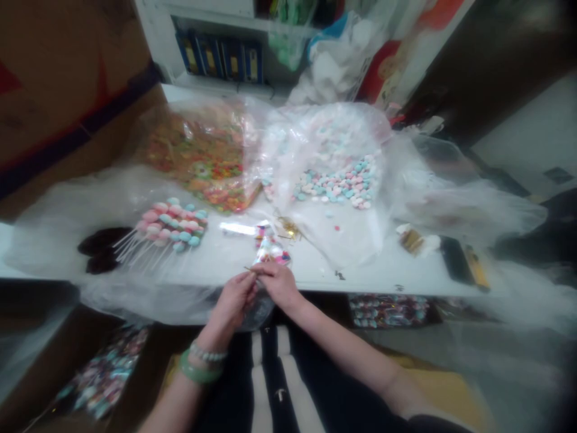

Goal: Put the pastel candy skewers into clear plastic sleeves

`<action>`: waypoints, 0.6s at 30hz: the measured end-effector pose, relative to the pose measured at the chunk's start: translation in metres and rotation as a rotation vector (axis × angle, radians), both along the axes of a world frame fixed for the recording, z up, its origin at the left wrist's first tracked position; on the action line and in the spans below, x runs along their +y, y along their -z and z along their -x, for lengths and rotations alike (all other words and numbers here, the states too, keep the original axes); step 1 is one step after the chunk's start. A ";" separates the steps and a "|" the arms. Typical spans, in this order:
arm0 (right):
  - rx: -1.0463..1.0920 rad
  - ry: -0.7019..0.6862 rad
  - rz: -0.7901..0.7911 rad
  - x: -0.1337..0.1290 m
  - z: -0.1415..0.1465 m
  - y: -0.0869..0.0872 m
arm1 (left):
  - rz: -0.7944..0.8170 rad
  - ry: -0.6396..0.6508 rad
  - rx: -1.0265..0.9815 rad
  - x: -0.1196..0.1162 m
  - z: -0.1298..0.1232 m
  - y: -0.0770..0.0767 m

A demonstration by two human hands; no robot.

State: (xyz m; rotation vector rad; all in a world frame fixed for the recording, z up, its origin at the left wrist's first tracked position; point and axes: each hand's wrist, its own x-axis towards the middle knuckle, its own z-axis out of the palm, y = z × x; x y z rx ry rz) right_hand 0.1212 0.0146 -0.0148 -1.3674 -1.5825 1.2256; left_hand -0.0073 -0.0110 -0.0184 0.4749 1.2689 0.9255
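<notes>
Dark clothing with two cream stripes (288, 391): nearest the camera, soft cloth, below the hands.
Left wrist: a smooth, pale green round bangle (198, 370) beside a pale beaded bracelet (207, 353).
Left hand (237, 294): fingers curled inward, tips meeting the right hand's; blur hides whether they clamp on anything, so I cannot tell.
Right hand (276, 281): thumb and forefinger drawn together, apparently pinched on a thin gold strip (249, 269).
Gold strip: narrow and straight, at the fingertips where both hands meet, one end poking out to the left.
Shiny clear packet with multicoloured patches (271, 251): just beyond the fingertips, crinkled, on the white tabletop (315, 278); whether the fingers touch it I cannot tell.
Loose gold strips (289, 228): thin, glinting, tangled, just beyond the packet.
Pink and blue candy skewers (174, 222): rounded pieces on slim white sticks, stacked left of the hands.
Clear plastic bag of orange, red and green sweets (198, 156): wrinkled film, farther back.
Clear plastic bag of pastel pieces (336, 180): small rounded pink, blue and white lumps, right of the orange bag.
Brown carton (67, 78): flat-sided, upper left.
</notes>
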 end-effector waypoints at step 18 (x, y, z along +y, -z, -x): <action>0.505 -0.342 0.216 -0.010 -0.019 -0.015 | -0.113 0.456 -0.162 -0.002 0.023 -0.013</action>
